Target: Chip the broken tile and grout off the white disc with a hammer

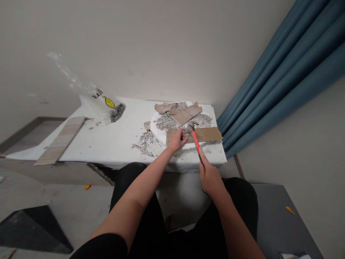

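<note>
My right hand (211, 178) is wrapped around the black grip of a hammer (196, 141) with a red shaft. Its metal head is over a brown cardboard strip (208, 134), close to my left fingers. Whether the head touches the strip I cannot tell. My left hand (176, 141) is closed at the strip's worn left part, thumb and fingers together; what they pinch is too small to make out. Under the strip lies a round white plate or pad (159, 133) with grey crumbled bits (166, 123) and torn brown board pieces (187, 113) on it.
A white cover (118, 144) lies over the low table. Thin grey fragments (147, 142) are scattered left of the plate. Farther left are a clear plastic bag (101, 104) with dark grey material and a flat cardboard piece (62, 138). A blue curtain (269, 75) hangs at right.
</note>
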Tool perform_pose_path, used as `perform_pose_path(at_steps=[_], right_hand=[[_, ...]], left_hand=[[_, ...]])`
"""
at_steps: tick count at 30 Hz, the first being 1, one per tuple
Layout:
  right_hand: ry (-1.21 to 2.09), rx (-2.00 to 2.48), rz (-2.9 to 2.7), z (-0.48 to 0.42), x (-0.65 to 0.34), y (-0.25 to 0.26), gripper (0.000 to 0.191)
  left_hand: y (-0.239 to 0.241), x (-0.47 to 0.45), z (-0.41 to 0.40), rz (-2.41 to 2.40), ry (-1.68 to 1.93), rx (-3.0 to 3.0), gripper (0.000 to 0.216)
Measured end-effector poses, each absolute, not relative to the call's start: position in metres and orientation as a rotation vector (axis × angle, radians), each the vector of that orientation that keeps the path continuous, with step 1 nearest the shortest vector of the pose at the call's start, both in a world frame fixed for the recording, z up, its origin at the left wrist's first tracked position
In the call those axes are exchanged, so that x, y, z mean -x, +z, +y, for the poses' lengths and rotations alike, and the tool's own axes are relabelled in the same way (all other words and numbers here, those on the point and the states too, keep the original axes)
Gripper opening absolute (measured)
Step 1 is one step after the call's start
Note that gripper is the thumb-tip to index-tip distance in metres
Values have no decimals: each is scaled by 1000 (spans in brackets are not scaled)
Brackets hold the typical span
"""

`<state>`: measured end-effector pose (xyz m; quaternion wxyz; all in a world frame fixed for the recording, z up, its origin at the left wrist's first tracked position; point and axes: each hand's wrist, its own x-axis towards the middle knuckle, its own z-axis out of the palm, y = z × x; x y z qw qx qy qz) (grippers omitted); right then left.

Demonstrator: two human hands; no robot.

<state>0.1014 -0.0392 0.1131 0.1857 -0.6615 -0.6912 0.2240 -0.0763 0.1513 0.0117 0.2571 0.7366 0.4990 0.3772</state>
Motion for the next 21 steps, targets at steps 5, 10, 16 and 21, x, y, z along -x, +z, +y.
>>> perform_pose_path(at_steps=[5,10,16,21], right_hand=[[648,1871,-1959,-40,-102,112,65],[630,1858,-1944,-39,-101,110,66],[657,1896,-1964,-37,-99,107,65],[677,1859,-1956,-41,-103,99,65]], left_hand=[[15,78,151,1310,1045,-1975,53],[16,81,154,1252,1094,-1950,58],[24,92,161,1428,1328,-1795,49],[45,109,159,1520,1424,-1757,43]])
